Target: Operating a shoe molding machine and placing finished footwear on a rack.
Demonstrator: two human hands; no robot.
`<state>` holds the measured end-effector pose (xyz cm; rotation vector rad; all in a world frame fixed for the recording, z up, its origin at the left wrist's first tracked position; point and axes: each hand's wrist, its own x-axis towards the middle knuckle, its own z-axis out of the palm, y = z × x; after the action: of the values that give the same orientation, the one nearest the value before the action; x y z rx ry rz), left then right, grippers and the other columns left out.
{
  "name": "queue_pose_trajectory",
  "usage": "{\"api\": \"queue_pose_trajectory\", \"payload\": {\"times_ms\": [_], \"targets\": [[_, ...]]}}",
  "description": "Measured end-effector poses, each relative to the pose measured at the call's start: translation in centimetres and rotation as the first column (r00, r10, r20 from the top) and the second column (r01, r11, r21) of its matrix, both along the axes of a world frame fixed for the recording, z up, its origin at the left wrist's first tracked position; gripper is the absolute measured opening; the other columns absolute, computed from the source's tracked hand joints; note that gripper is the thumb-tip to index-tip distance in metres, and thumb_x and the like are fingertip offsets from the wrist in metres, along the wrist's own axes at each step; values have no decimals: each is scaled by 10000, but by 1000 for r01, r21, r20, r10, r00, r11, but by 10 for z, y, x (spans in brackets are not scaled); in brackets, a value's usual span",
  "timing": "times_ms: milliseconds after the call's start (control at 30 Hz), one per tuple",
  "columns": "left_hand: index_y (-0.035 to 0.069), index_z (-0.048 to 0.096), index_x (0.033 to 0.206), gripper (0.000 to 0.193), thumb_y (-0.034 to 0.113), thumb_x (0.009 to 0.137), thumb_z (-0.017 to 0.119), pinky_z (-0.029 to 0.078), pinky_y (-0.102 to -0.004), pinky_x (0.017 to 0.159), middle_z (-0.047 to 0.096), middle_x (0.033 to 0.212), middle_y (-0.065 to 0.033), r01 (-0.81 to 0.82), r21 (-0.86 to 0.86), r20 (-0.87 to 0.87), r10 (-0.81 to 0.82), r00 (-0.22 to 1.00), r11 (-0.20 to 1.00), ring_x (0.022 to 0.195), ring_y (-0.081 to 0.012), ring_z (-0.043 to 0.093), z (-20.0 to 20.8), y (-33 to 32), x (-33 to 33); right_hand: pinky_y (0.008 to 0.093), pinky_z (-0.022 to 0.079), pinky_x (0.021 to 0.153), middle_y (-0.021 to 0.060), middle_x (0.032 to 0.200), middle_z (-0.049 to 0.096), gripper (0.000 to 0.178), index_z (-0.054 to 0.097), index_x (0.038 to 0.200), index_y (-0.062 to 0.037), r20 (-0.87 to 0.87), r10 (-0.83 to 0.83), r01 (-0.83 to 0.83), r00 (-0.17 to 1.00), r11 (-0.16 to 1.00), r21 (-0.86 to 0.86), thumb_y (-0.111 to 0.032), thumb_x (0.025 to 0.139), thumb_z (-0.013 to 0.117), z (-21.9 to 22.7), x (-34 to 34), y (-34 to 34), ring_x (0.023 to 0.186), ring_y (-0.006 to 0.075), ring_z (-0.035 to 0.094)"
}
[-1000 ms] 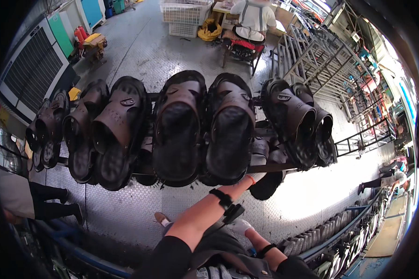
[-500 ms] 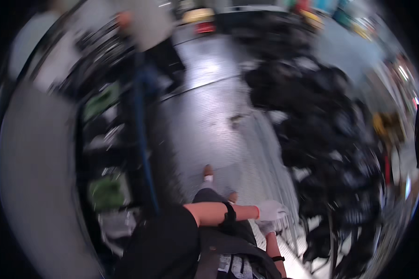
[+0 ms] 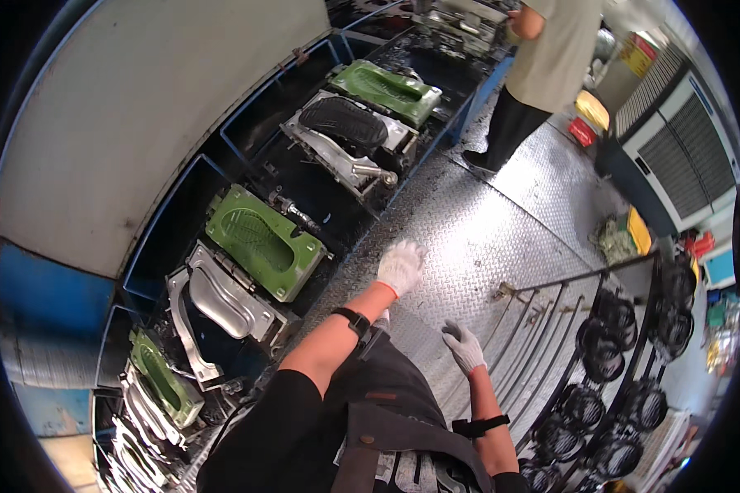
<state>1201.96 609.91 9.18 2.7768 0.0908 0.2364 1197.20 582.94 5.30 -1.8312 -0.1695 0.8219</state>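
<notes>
My left hand (image 3: 400,267), in a white knit glove, is held out over the metal floor with its fingers apart and nothing in it. Closest to it is an open shoe-sole mould, with a green half (image 3: 263,240) bearing a sole-shaped hollow and a silver half (image 3: 222,297). My right hand (image 3: 464,347), gloved with grey fingertips, hangs lower and to the right, fingers spread, holding nothing. A bar rack (image 3: 530,329) stands beside it. Farther along lies another opened mould, its silver half holding a black sole (image 3: 343,121) beside a green half (image 3: 386,90).
More moulds (image 3: 164,378) line the left bench with blue rails. A co-worker (image 3: 551,57) stands at the bench's far end. Black round-shaped items (image 3: 604,337) hang on racks at right. A grey louvred cabinet (image 3: 682,140) and a yellow-red container (image 3: 588,119) stand far right. The floor (image 3: 444,214) is tread plate.
My view has swung left toward the mould bench and is sharper. My hands, close together by the rack before, are now apart, the left one reaching forward.
</notes>
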Motion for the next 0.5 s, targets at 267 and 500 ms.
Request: {"api": "queue_pose_trajectory", "payload": {"times_ms": [267, 500], "targets": [[101, 721, 900, 269, 224, 861, 485, 419, -430, 922, 714, 879, -83, 118, 234, -603, 49, 796, 965, 885, -241, 669, -52, 82, 73, 312, 435, 979, 138, 1238, 604, 442, 502, 1299, -26, 50, 254, -256, 966, 966, 42, -177, 894, 593, 54, 146, 145, 1136, 216, 582], [124, 734, 899, 272, 230, 866, 485, 448, -433, 842, 719, 881, -98, -158, 268, -661, 301, 687, 950, 847, -224, 694, -60, 125, 12, 329, 411, 1015, 136, 1219, 605, 503, 473, 1332, -44, 292, 358, -369, 887, 929, -18, -142, 863, 626, 76, 249, 251, 1155, 225, 562]]}}
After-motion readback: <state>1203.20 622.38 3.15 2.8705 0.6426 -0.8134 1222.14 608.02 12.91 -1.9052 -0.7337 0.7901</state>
